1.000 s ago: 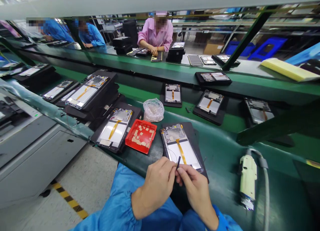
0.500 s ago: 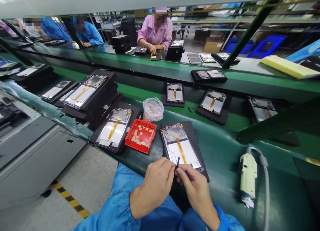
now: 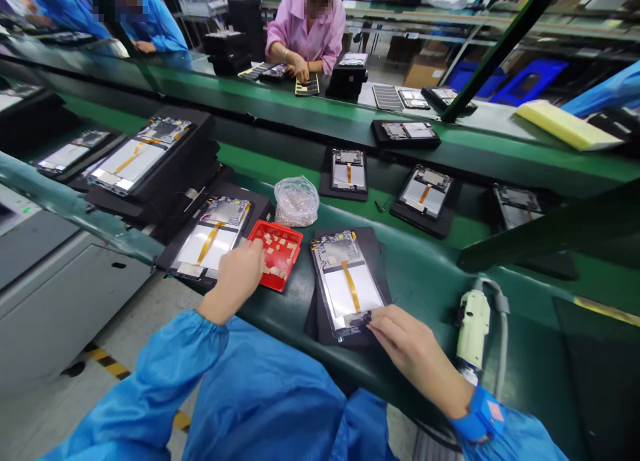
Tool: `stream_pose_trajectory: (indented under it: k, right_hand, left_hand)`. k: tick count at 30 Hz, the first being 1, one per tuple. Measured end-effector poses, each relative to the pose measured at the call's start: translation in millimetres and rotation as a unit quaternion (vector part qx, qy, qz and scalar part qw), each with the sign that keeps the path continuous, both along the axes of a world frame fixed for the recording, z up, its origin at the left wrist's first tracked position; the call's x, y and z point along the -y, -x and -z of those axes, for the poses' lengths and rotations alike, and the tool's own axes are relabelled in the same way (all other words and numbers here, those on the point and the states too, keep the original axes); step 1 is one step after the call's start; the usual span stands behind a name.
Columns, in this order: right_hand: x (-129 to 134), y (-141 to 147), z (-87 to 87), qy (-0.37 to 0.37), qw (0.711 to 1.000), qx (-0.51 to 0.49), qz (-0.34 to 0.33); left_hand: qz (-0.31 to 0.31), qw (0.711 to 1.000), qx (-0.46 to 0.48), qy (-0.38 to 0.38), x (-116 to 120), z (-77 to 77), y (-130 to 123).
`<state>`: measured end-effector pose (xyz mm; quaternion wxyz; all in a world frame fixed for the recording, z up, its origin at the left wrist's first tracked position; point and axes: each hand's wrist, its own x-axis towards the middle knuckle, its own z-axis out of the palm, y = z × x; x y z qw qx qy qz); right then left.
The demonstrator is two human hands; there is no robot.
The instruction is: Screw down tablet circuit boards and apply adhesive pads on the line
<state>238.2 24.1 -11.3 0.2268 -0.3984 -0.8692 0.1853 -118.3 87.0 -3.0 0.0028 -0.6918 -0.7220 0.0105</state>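
Note:
My left hand [image 3: 241, 269] is over the left side of a red tray [image 3: 278, 286] that holds small pale squares. Its fingers are curled, and the tips are hidden, so whatever they pinch does not show. My right hand [image 3: 407, 336] pinches a small black part [image 3: 367, 317] at the lower right corner of an opened tablet [image 3: 363, 284]. This tablet has an orange ribbon across a silver-white battery and lies on a black foam pad [image 3: 374, 248]. Another opened tablet [image 3: 216, 231] lies left of the tray, partly behind my left hand.
A clear bag of small pieces [image 3: 297, 202] stands behind the tray. A pale handheld tool [image 3: 473, 328] with a cable rests at right. Stacked foam pads [image 3: 185, 158] rise at left. More tablets [image 3: 349, 171] lie on the green belt. Across it, a co-worker in pink [image 3: 307, 28] handles parts.
My left hand has left the black part and moved left to the red tray. The right hand has shifted right, still pinching the black part at the tablet's lower end. The view has tipped down.

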Motion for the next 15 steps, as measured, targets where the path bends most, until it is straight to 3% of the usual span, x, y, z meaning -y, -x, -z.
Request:
stream_pose_trajectory:
  k: [4,8,11,15]
  right_hand:
    - [5,-11,3.4,-0.012,0.999,0.035,-0.037]
    - [4,-13,5.0,-0.004,0.998,0.025,-0.05]
    - [2,-11,8.1,0.005,0.999,0.014,-0.044]
    - [2,-13,12.8,0.025,0.999,-0.01,-0.038]
  left_hand:
    - [0.008,0.992,0.046,-0.119,18,-1.9,0]
    - [0.089,0.949,0.189,-0.237,47,-4.1,-23]
    - [0.149,0.92,0.279,-0.233,69,-1.7,-51]
    - [0.172,0.902,0.344,-0.197,87,7.1,-81]
